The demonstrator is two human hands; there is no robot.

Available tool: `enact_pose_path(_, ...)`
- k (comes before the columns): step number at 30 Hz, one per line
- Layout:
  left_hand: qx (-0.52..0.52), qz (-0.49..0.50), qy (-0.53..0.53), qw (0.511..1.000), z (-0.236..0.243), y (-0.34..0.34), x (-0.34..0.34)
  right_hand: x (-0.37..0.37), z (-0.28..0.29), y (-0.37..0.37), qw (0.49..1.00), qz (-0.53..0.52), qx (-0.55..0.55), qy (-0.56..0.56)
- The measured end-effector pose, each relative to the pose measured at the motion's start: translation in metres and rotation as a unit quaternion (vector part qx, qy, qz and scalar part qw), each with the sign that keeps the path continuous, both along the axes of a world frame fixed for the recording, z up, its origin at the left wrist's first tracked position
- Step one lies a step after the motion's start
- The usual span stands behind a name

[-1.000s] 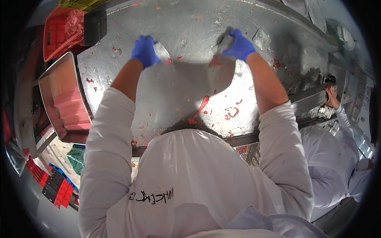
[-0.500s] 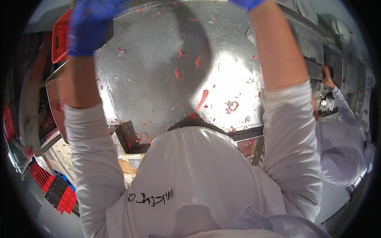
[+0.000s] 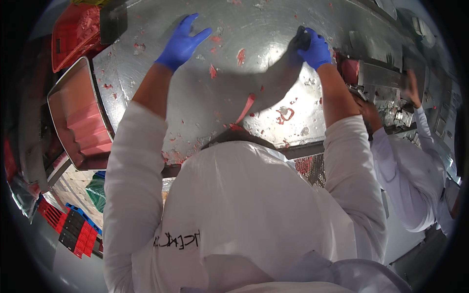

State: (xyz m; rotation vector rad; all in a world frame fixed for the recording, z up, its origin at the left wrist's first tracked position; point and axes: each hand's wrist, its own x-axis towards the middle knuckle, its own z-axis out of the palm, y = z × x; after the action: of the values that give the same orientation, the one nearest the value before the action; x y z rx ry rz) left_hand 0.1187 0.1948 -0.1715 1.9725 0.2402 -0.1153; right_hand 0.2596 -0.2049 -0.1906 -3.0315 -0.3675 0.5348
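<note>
My left hand, in a blue glove, hovers above the metal worktable on the far left side. Its fingers are stretched out with the thumb apart, and it holds nothing. Farther right, my right hand is also gloved in blue. Its fingers bend downward with the thumb apart from them; nothing shows in its grasp, and a dark shadow falls beside its fingertips. Red meat scraps lie between the hands. Nearer to me are a long red strip and a curled scrap.
A red crate holding pinkish-red meat stands at the far left. Next to it is a metal-rimmed tub with a reddish inside. On the right, a co-worker in white reaches toward metal equipment beside the table.
Both hands have come back toward me from the far edge and into fuller view. My left hand has also moved right. The co-worker's second arm now shows.
</note>
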Motion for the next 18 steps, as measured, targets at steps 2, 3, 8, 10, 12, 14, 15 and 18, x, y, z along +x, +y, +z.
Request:
enact_pose_path(2,0.119,-0.022,0.075,0.99,-0.028,-0.04,0.013,-0.033,-0.016,-0.013,0.998,-0.052,0.042,0.014)
enact_pose_path(3,0.298,-0.096,0.056,0.948,-0.048,-0.059,0.01,-0.05,-0.021,-0.018,0.996,-0.068,0.055,0.035)
enact_pose_path(8,0.049,-0.58,0.191,0.79,0.002,-0.166,-0.076,-0.157,-0.038,-0.055,0.914,-0.037,0.36,0.183)
enact_pose_path(10,-0.105,-0.583,0.399,0.699,-0.004,-0.167,-0.122,-0.209,-0.022,-0.044,0.948,0.12,0.24,0.171)
enact_pose_path(12,-0.221,-0.496,0.44,0.715,-0.021,-0.14,-0.158,-0.268,-0.017,-0.039,0.942,0.09,0.24,0.218)
enact_pose_path(14,-0.358,-0.317,0.436,0.763,-0.007,-0.097,-0.172,-0.309,0.018,-0.029,0.927,0.064,0.23,0.289)
enact_pose_path(15,-0.416,-0.165,0.444,0.776,-0.011,-0.078,-0.189,-0.314,0.031,-0.027,0.922,0.014,0.22,0.318)
enact_pose_path(18,-0.448,-0.064,0.287,0.844,0.03,-0.019,-0.219,-0.309,0.072,-0.009,0.873,-0.122,0.266,0.39)
